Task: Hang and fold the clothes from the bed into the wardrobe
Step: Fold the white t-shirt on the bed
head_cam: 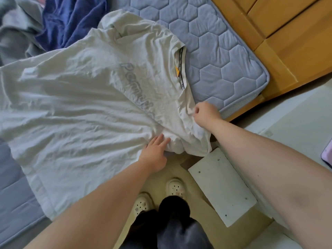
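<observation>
A white T-shirt [80, 105] with grey lettering lies spread flat on the blue quilted mattress [219, 56], its collar toward the right. My right hand [204, 114] grips the shirt's shoulder fabric near the collar, at the mattress edge. My left hand [156, 151] rests with straight fingers on the sleeve that hangs over the bed's edge. A dark blue garment [71, 20] and a grey-green one [16, 31] lie crumpled at the top left of the bed.
A wooden bed frame [287, 51] runs along the right of the mattress. A white board [221, 186] lies on the floor by my feet in white clogs. A white surface [296, 123] is at the right.
</observation>
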Demonstrator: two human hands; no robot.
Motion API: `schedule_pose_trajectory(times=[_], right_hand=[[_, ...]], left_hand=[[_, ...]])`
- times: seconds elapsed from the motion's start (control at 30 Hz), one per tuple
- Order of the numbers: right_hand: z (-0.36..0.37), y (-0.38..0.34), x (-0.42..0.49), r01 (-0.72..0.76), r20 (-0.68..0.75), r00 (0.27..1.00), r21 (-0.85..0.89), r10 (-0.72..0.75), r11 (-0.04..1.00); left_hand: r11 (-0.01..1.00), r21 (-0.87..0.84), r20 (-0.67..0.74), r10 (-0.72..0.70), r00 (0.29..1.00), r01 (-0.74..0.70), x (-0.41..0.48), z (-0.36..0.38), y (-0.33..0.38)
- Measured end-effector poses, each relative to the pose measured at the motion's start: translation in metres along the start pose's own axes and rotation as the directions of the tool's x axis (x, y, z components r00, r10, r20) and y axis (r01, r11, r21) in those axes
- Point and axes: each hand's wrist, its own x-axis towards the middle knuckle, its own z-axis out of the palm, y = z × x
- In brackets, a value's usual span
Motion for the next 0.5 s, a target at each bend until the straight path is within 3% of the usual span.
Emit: schedule_pose_trajectory(times=[0.1,0.17,0.27,0.33,0.43,0.5], right_hand=[[-0.027,0.026,0.012,-0.228,-0.347,0.9,0.144,0.265,0.963],[-0.035,0.047,0.018,-0.405,-0.286,0.847,0.2,0.448,0.892],[-0.026,0.052,0.019,-0.449,-0.11,0.863,0.277,0.492,0.85],[-0.01,0.05,0.009,-0.457,-0.021,0.852,0.455,0.523,0.764],[0.018,0.057,-0.013,-0.539,0.165,0.792,0.643,0.588,0.544],[0.031,0.063,-0.024,-0.584,0.307,0.78,0.669,0.545,0.459]], left_hand=[[0.999,-0.005,-0.052,0.039,0.998,-0.04,-0.005,0.0,-0.007],[0.994,-0.039,-0.164,0.093,0.982,-0.101,-0.01,0.001,-0.008],[0.991,-0.1,-0.401,0.047,0.915,-0.094,-0.018,0.013,-0.005],[0.959,-0.279,-0.308,-0.13,0.942,0.041,-0.024,0.026,0.004],[0.723,-0.643,0.046,-0.294,0.955,0.253,-0.022,0.045,0.023],[0.445,-0.86,0.088,-0.352,0.932,0.249,-0.014,0.053,0.036]])
